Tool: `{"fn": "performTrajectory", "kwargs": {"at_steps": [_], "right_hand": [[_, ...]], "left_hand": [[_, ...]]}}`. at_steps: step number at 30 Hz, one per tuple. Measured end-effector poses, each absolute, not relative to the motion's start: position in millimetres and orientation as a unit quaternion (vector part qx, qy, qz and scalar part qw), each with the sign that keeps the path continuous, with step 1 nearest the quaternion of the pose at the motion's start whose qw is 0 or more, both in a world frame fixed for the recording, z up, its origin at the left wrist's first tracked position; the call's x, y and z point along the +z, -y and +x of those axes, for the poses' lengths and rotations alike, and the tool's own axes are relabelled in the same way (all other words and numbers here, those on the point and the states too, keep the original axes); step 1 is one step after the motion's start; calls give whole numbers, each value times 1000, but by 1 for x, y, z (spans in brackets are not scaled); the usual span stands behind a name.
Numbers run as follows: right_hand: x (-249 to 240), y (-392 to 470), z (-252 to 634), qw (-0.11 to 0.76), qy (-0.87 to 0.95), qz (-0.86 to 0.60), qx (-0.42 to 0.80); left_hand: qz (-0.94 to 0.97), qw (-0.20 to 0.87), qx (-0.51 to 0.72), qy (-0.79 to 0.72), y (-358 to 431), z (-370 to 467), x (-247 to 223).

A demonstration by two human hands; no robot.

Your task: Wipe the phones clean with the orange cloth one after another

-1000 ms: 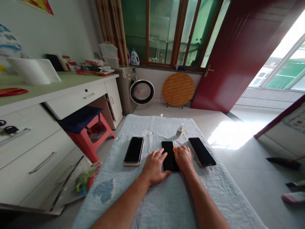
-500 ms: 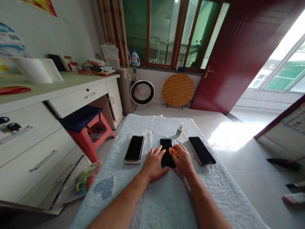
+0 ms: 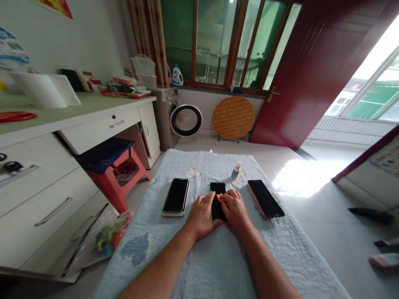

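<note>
Surface: a table (image 3: 215,270) under a pale blue quilted cover, faintly creased, with a darker blue patch at the near left. Room: a pale green-topped desk (image 3: 90,101) with white drawers at left; a red stool (image 3: 137,168) with a dark blue top beside it; a washing machine (image 3: 165,110), its round door swung open; a round wooden tabletop (image 3: 233,117) on edge against the far wall; a dark red door (image 3: 289,83) at right; sunlight on the floor.

Middle phone (image 3: 217,187): slim, black, glossy, lying face-up on the cover between the left phone (image 3: 176,194) and the right phone (image 3: 266,198); partly hidden by the hands. White spray bottle (image 3: 236,171): upright, beyond and to the right.

Left hand (image 3: 201,216): half open, fingers extended together over the middle phone's left side, thumb apart near its lower end. Right hand (image 3: 235,209): fingers closed on an orange cloth (image 3: 219,197), held against the screen.
</note>
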State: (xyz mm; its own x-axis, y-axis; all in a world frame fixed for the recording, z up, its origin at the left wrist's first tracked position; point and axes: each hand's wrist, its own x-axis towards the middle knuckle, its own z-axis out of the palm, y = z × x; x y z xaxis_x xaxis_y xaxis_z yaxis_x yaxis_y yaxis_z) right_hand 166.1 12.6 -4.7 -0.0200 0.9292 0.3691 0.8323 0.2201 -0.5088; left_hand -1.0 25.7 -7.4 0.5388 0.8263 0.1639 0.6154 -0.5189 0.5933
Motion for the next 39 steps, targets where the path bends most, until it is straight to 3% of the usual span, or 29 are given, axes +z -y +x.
{"fn": "performTrajectory", "kwargs": {"at_steps": [9,19,31,39], "right_hand": [[-2,-2,166,266,757,-590,91],[-8,-54,174,227,719,-657,7],[-6,-82,147,186,759,-623,21],[-10,-80,176,206,726,-657,8]], "left_hand": [[842,241,226,-426,-28,-2,-12],[847,225,232,-423,-27,-1,-11],[844,225,249,-418,-25,-2,-5],[838,220,251,-431,-26,0,-8]]}}
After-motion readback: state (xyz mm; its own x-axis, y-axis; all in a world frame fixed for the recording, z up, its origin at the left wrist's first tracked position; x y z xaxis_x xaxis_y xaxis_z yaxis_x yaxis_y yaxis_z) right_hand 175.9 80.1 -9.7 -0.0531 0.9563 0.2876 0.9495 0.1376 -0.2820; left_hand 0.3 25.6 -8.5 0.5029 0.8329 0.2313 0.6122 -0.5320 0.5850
